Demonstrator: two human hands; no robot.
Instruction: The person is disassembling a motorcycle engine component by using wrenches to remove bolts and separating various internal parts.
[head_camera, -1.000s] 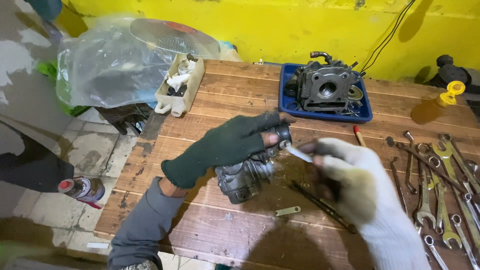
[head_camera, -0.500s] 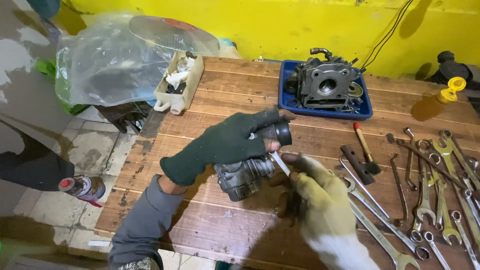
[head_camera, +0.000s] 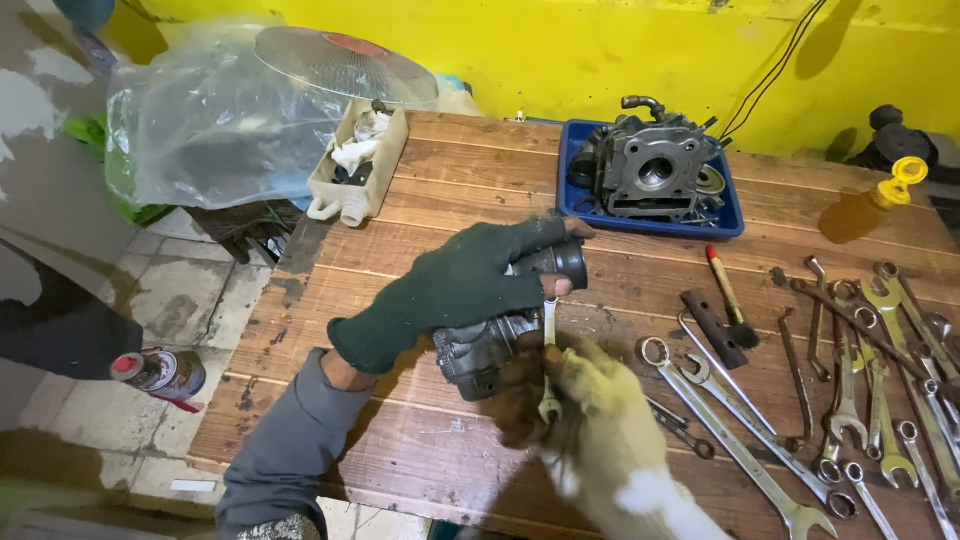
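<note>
Grey carburetor (head_camera: 490, 345) in left hand's (head_camera: 455, 290) closed grip, right hand (head_camera: 590, 410) gripping small wrench (head_camera: 549, 360), spanners (head_camera: 860, 400) beside.

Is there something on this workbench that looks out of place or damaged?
Nothing looks spilled or broken. The wrenches lie scattered loosely on the wooden table, and a spray can lies tipped on the floor beside it.

A large clear plastic bag (head_camera: 215, 130) bulged at the table's far left corner, wrapped over a round wire grille with a red centre. Beside it on the wooden table (head_camera: 460, 200) lay a cream rectangular container (head_camera: 345, 185) holding white scraps. On the floor to the left lay a spray can (head_camera: 160, 372) with a red cap and a printed label.
</note>
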